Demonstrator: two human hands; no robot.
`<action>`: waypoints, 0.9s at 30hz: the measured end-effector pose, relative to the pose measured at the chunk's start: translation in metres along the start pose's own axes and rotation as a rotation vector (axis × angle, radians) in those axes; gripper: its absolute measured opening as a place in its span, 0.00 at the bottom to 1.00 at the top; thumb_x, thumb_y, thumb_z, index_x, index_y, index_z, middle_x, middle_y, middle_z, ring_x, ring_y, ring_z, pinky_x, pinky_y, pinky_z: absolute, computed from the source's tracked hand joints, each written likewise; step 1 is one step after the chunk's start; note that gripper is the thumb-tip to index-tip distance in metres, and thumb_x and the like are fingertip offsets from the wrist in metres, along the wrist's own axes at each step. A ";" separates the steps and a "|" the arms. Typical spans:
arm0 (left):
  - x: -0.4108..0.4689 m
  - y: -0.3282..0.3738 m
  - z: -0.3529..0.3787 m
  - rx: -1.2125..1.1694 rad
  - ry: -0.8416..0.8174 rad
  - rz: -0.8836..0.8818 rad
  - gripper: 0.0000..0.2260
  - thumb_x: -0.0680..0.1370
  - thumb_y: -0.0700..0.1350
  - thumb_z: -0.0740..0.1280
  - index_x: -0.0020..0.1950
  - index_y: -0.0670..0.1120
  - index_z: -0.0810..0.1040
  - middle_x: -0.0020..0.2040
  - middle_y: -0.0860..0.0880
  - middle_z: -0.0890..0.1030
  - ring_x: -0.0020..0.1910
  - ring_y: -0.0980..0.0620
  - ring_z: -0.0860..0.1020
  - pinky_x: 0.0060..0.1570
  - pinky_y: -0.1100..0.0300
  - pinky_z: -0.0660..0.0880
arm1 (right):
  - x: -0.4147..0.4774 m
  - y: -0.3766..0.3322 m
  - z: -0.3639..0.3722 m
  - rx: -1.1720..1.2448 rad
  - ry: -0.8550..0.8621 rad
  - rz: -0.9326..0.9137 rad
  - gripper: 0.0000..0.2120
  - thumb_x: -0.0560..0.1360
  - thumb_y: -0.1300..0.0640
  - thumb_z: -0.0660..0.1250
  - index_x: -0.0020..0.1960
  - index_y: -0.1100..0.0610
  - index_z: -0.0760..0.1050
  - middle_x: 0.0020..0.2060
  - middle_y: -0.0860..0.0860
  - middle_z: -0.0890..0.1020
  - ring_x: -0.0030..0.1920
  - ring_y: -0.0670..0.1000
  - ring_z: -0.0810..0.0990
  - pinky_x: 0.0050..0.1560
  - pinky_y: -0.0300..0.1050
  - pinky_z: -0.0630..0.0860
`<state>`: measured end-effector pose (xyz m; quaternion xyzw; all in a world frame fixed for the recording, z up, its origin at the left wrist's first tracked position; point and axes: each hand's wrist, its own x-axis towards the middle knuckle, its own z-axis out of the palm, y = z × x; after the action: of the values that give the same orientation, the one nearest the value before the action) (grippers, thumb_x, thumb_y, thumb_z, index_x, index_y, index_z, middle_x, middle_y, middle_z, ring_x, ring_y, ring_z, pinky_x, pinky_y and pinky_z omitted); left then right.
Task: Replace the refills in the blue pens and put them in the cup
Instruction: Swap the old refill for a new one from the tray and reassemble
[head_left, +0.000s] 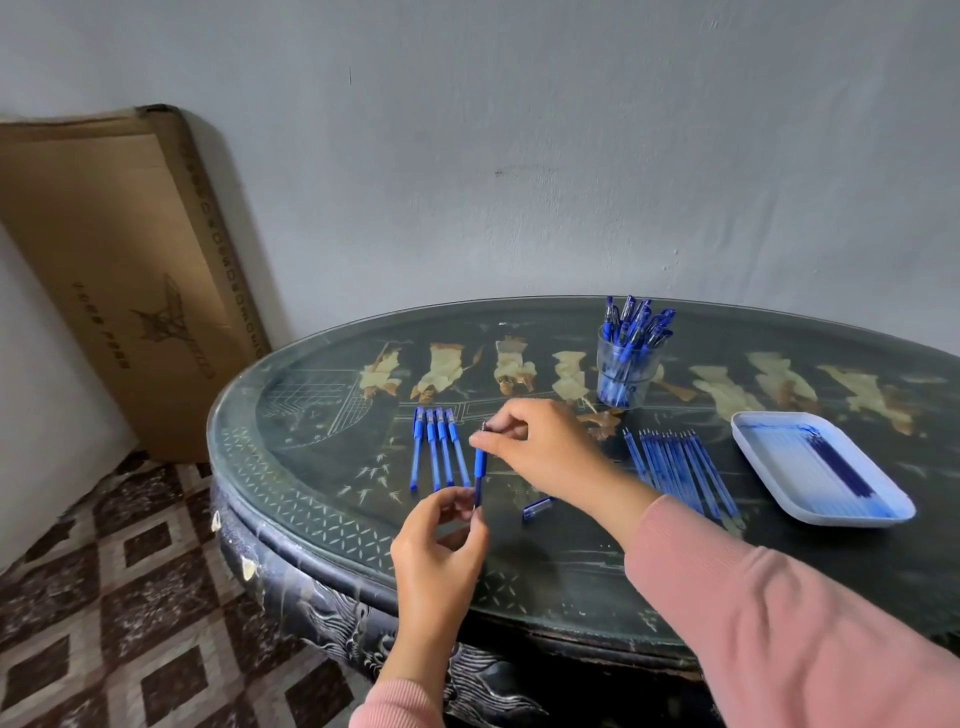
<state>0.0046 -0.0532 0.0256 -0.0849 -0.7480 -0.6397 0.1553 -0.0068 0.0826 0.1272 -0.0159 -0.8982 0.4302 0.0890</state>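
The blue pen (479, 470) is held nearly upright just above the near part of the table (571, 564), between the 2 hands. The left hand (441, 535) pinches its lower end between thumb and fingertips, the fingers curled. The right hand (543, 447) reaches in from the right and pinches the upper end with curled fingers; whether the small dark piece at its fingertips is joined to the barrel or separate cannot be told. Just to the right of the pen, a loose blue cap (537, 508) lies on the glass top, partly behind the right forearm. Just to the left, 4 blue pens (439, 452) lie side by side in a row, nearly parallel. Farther right, a row of blue refills (675, 467) lies spread on the table, and beyond them sits a white tray (852, 520) with more refills lying in it. Toward the far edge stands a clear cup (602, 358), full of capped blue pens (636, 322) standing on end. Both arms wear pink sleeves (779, 623). A flat cardboard box (114, 270) leans against the grey wall (519, 130) at left, above a patterned tile floor (104, 597).
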 end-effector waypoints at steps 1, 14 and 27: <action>0.000 0.000 0.000 -0.004 -0.001 0.002 0.11 0.72 0.32 0.72 0.46 0.47 0.82 0.44 0.52 0.84 0.42 0.57 0.84 0.42 0.72 0.76 | 0.000 0.001 0.002 -0.021 0.045 0.009 0.16 0.72 0.45 0.74 0.48 0.58 0.79 0.42 0.48 0.80 0.42 0.47 0.78 0.39 0.40 0.72; -0.001 0.002 0.000 -0.036 0.006 -0.023 0.10 0.72 0.32 0.73 0.46 0.46 0.82 0.43 0.51 0.84 0.42 0.58 0.83 0.40 0.74 0.74 | -0.003 0.007 0.007 0.153 -0.031 0.052 0.13 0.76 0.50 0.70 0.59 0.49 0.77 0.51 0.47 0.80 0.50 0.45 0.79 0.51 0.41 0.77; -0.001 0.003 0.000 -0.021 0.000 -0.001 0.10 0.72 0.32 0.72 0.46 0.45 0.82 0.44 0.51 0.84 0.42 0.58 0.83 0.41 0.75 0.74 | -0.002 0.010 0.010 0.212 0.062 0.055 0.09 0.74 0.51 0.73 0.49 0.55 0.80 0.44 0.47 0.83 0.44 0.43 0.80 0.44 0.36 0.74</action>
<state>0.0067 -0.0529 0.0277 -0.0860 -0.7412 -0.6476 0.1542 -0.0068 0.0809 0.1132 -0.0444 -0.8438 0.5242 0.1061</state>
